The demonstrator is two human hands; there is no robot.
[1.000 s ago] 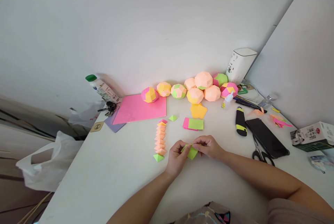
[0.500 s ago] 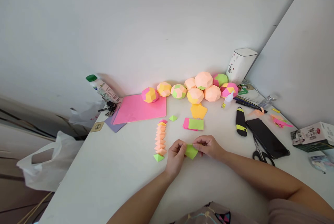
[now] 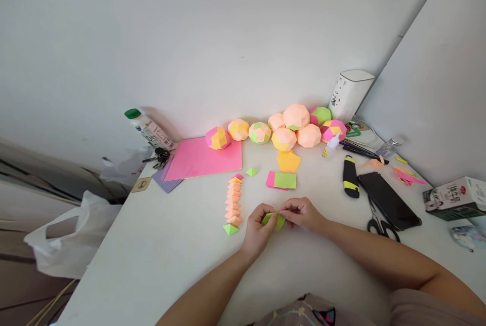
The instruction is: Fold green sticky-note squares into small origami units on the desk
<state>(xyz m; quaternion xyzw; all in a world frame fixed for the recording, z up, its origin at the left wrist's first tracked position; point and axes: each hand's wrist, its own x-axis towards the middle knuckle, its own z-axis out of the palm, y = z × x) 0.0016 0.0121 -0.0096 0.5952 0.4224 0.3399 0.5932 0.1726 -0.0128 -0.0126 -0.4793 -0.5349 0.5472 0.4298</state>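
Between my hands, low over the white table, is a piece of green paper [image 3: 280, 222], partly folded. My left hand [image 3: 258, 229] is closed on its left side, thumb across the front. My right hand [image 3: 302, 213] pinches its upper right edge, and the fingertips of both hands almost meet. To the left stands a row of folded paper pieces [image 3: 233, 199], mostly peach, with a green folded piece [image 3: 230, 229] at the near end. Another small green piece [image 3: 251, 171] lies beyond. Green and pink paper slips [image 3: 284, 180] lie just past my hands.
Several faceted paper balls [image 3: 284, 139] line the wall, one on a pink sheet [image 3: 201, 161]. A yellow paper pentagon [image 3: 289, 161] lies before them. At right are a glue bottle [image 3: 331, 146], a black-and-yellow cutter [image 3: 350, 176], scissors [image 3: 382, 229], a phone [image 3: 390, 201] and a carton [image 3: 455, 197].
My left thumb and fingers have shifted slightly right over the green paper. The paper has bent, and its left part now shows above the left thumb. The right hand has barely moved.
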